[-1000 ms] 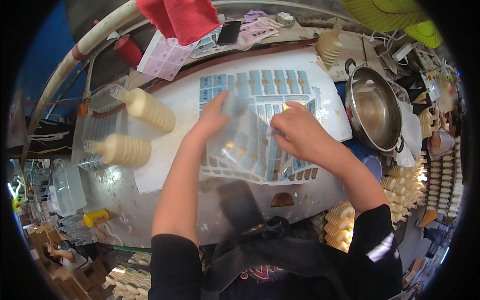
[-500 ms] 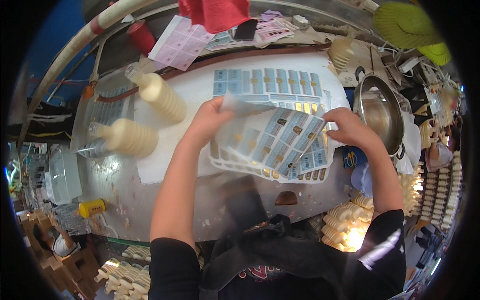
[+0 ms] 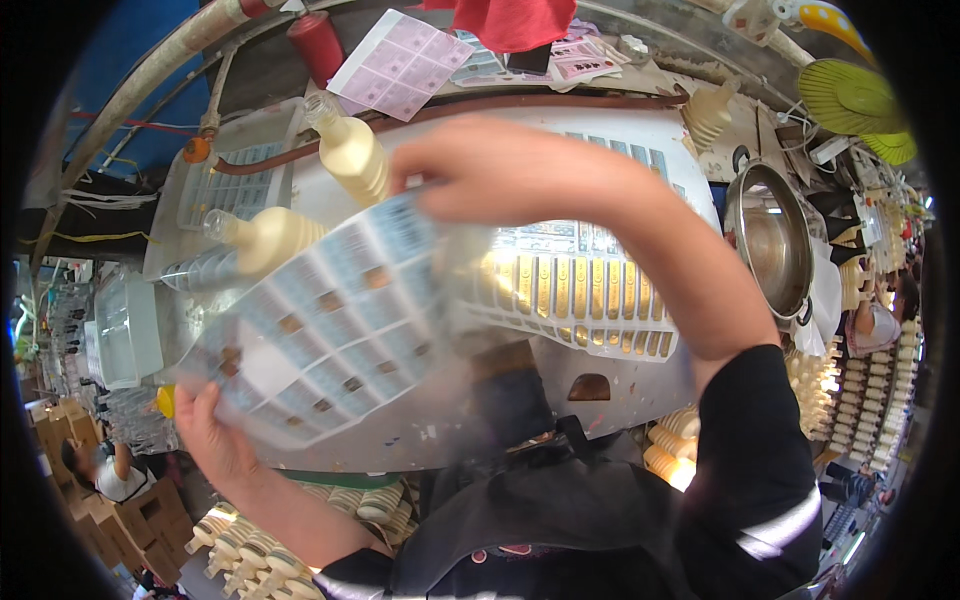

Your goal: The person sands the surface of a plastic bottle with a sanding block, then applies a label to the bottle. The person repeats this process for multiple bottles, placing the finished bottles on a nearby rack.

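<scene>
A translucent sheet of blue labels with small dark and gold patches (image 3: pixel 345 325) is stretched between my hands, tilted over the left part of the table. My left hand (image 3: pixel 215 440) pinches its lower left edge. With fingers closed, my right hand (image 3: pixel 450 175) grips the upper right corner; motion blurs it slightly. More label sheets, with rows of gold strips (image 3: pixel 570 285), lie on the table under my right forearm. Close beyond the held sheet, a cream ribbed bottle with a clear neck (image 3: pixel 352 160) leans over, and a second cream bottle (image 3: pixel 275 238) is partly covered by it.
A steel pan (image 3: pixel 768 235) stands at the right edge of the table. Pink printed sheets (image 3: pixel 402 65), a red cloth (image 3: pixel 515 22) and a dark phone (image 3: pixel 528 60) are at the back. A clear plastic box (image 3: pixel 125 335) sits at left. Many cream bottles (image 3: pixel 255 550) are stacked below.
The held sheet has swung left, off the other label sheets, uncovering their gold strips. My left hand has moved down and left; my right hand has crossed to the left over the table.
</scene>
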A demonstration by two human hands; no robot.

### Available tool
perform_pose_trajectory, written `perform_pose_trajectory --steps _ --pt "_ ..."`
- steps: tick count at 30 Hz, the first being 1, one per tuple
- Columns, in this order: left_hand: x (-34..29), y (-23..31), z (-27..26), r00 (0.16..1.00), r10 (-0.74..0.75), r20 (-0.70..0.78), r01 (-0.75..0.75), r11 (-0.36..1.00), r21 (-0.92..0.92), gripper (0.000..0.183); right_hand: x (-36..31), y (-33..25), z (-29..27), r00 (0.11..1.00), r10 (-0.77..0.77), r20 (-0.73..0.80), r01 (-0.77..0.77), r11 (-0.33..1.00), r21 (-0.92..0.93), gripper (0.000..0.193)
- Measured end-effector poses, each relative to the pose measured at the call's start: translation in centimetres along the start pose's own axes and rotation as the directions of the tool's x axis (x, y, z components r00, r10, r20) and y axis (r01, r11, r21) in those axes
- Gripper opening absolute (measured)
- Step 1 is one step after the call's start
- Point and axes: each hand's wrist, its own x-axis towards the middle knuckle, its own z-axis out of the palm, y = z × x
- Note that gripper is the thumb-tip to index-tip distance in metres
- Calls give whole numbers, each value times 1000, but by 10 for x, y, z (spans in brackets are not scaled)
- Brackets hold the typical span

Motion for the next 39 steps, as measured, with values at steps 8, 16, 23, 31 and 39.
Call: perform_pose_trajectory --steps 8,16,23,31,39 --pt "39 -108 -78 901 -295 -317 309 951 -9 39 32 14 95 936 -166 -310 126 981 -146 29" --pt "18 -169 -35 843 -16 -537 327 809 488 56 -173 93 140 668 590 -454 -585 793 170 19" --pt "-48 -148 56 943 313 111 -281 575 768 58 -351 138 154 247 585 -773 -846 519 122 26" --pt "-60 -146 216 846 -439 302 241 821 518 53 -386 137 156 548 577 -606 -790 596 -146 53" --pt "-51 -160 232 704 -644 300 540 759 364 59 -384 157 141 833 384 -398 -538 729 -423 57"
